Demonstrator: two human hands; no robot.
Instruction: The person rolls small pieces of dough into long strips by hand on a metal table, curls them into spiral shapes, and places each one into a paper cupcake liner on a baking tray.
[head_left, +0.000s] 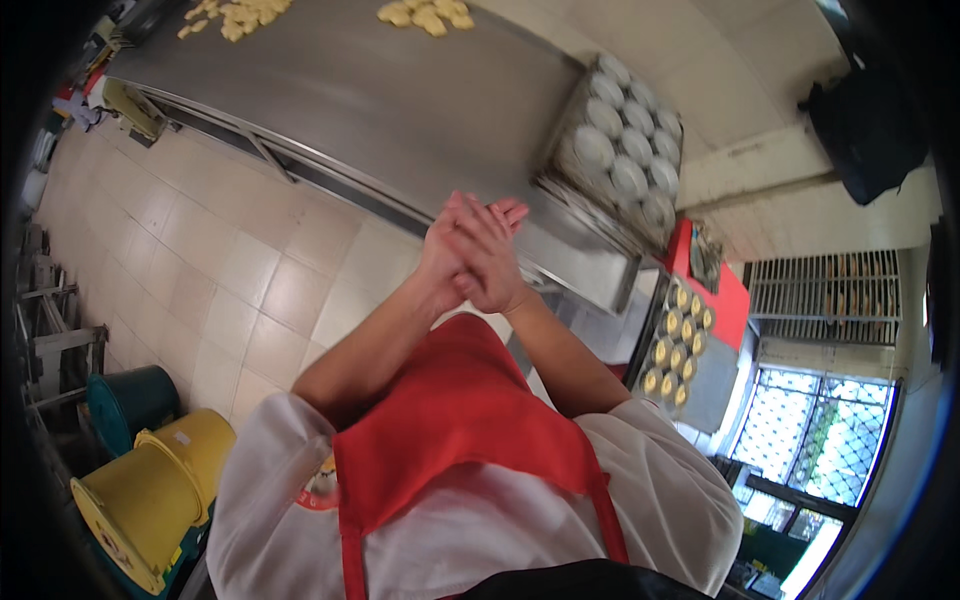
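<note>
My left hand [438, 264] and my right hand [491, 272] are pressed together in front of my red apron [460, 400], near the edge of a long steel table [400, 110]. The fingers of both hands lie stretched across each other, slightly blurred, and no object shows between them. Part of each palm is hidden by the other hand. At the table's far side lie two heaps of pale yellow dough pieces, a left heap [238, 16] and a smaller heap [428, 14]. Neither hand touches them.
To the right, a stack of trays holds several round pale tins [630, 178]. Beyond stand several small tins with yellow filling [672, 352], beside a red surface [722, 300]. Yellow buckets [140, 510] and a green bin [130, 405] stand at lower left. A dark bag [868, 135] hangs right.
</note>
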